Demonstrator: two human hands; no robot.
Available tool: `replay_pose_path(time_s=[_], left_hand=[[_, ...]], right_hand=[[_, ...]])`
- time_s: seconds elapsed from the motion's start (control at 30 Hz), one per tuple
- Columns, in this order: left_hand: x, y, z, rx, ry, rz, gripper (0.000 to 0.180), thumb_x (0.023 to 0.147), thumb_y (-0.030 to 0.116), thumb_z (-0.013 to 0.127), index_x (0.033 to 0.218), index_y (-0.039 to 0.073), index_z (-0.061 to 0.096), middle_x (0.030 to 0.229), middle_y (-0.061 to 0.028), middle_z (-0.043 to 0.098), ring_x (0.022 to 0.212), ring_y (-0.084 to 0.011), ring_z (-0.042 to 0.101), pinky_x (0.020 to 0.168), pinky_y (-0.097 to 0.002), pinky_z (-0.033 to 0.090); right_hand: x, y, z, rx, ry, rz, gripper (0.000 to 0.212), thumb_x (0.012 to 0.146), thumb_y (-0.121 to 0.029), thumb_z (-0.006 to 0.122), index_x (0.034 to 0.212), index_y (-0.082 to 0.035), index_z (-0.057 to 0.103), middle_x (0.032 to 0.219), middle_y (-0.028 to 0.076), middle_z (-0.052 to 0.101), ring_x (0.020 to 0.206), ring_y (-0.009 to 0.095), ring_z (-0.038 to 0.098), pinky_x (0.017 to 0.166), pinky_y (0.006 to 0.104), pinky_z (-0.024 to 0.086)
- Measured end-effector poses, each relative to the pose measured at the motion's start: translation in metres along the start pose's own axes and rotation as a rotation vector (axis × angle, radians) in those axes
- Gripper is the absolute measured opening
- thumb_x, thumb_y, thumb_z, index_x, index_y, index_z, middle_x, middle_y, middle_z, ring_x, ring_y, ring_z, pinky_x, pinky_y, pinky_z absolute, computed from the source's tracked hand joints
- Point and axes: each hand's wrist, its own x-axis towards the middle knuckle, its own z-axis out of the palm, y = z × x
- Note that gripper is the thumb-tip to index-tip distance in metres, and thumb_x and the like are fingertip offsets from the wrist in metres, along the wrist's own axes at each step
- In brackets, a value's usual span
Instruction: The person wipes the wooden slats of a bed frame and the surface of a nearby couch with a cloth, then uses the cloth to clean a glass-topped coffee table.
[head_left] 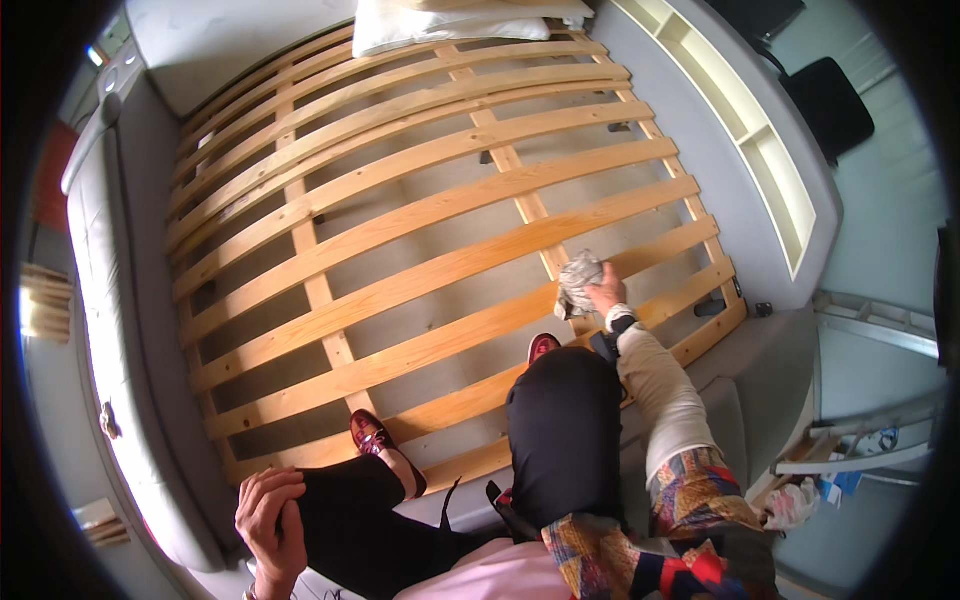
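Note:
My right hand [606, 290] is closed around a crumpled grey cloth [577, 282], pressed to the slats at the lower right of a wooden slatted bed base [430, 264]. A dark band circles that wrist. My left hand [270, 520] rests at my left knee [330, 505], its fingers loosely bent and no object visible in them. Part of its palm is hidden. Under the cloth, the slat surface cannot be seen.
My dark red shoes [372, 432] stand among the slats. Grey padded sides [130, 250] frame the bed, with cream shelf compartments [735, 110] at right. A white pillow [450, 28] lies at the far end. A metal ladder [880, 325] and black chair [828, 108] stand beyond.

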Motion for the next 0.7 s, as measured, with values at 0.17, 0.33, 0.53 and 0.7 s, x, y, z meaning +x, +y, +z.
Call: replay_pose_path(time_s=[0.17, 0.33, 0.53, 0.7], left_hand=[[0.011, -0.001, 0.009, -0.006, -0.029, -0.014, 0.012, 0.08, -0.001, 0.059, 0.088, -0.001, 0.069, 0.096, -0.0156, 0.074, 0.097, -0.0357, 0.071, 0.093, -0.0447, 0.052], [0.021, 0.007, 0.015, 0.009, -0.021, -0.025, 0.011, 0.082, 0.0, 0.06, 0.087, -0.001, 0.069, 0.096, -0.0157, 0.074, 0.095, -0.0341, 0.071, 0.092, -0.0419, 0.052], [0.022, 0.03, 0.0, 0.063, -0.109, -0.006, 0.019, 0.099, 0.007, 0.058, 0.101, 0.0, 0.075, 0.111, -0.0156, 0.076, 0.107, -0.0329, 0.07, 0.098, -0.0419, 0.052], [0.021, 0.03, 0.001, 0.018, -0.113, -0.025, 0.019, 0.1, 0.006, 0.058, 0.101, -0.001, 0.075, 0.112, -0.0157, 0.075, 0.107, -0.0325, 0.07, 0.097, -0.0417, 0.053]], right_hand=[[-0.036, -0.034, 0.042, -0.063, 0.056, -0.327, 0.055, 0.073, -0.011, 0.072, 0.126, -0.015, 0.058, 0.13, 0.019, 0.056, 0.126, 0.042, 0.053, 0.103, 0.0491, 0.048], [-0.033, -0.045, 0.023, -0.211, -0.071, -0.389, 0.045, 0.078, -0.008, 0.069, 0.121, -0.017, 0.058, 0.128, 0.016, 0.057, 0.12, 0.041, 0.057, 0.097, 0.05, 0.051], [0.003, -0.002, -0.016, -0.291, 0.058, -0.169, 0.044, 0.077, -0.001, 0.062, 0.119, -0.017, 0.059, 0.119, 0.014, 0.063, 0.113, 0.042, 0.06, 0.09, 0.0541, 0.052], [0.014, 0.018, -0.037, -0.342, 0.133, 0.185, 0.046, 0.082, -0.008, 0.064, 0.127, -0.014, 0.056, 0.13, 0.017, 0.062, 0.119, 0.042, 0.059, 0.097, 0.0526, 0.051]])
